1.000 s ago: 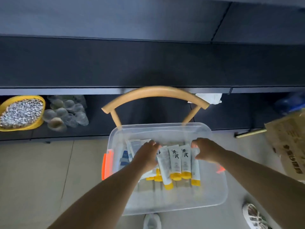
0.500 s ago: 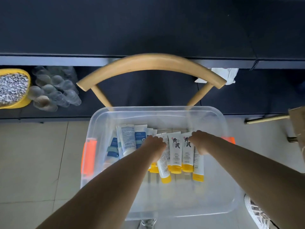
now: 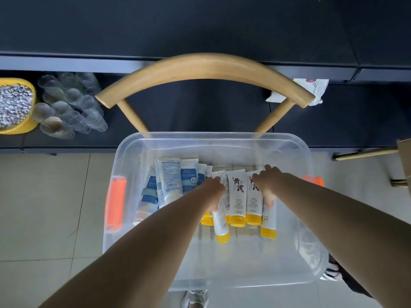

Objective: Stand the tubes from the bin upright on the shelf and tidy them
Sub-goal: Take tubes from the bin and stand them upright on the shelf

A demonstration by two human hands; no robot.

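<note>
The bin (image 3: 222, 143) is clear plastic with bright orange latches (image 3: 115, 204) on its two sides. Inside, one group of tubes (image 3: 238, 194) is white with yellow caps and bold black characters printed on the front; one of them shows a black barcode. The other group of tubes (image 3: 178, 178) is white and blue, with pale caps and small printed text. The chair back (image 3: 204, 65) behind the bin is light tan wood. The shelf (image 3: 200, 25) is dark navy, almost black. On its lower level sits a yellow bowl (image 3: 24, 127) filled with speckled grey and white bits, beside clear plastic cups (image 3: 71, 105). A white cloth (image 3: 311, 87) carries a small red mark. The floor (image 3: 44, 207) is pale beige tile with thin grey lines.
</note>
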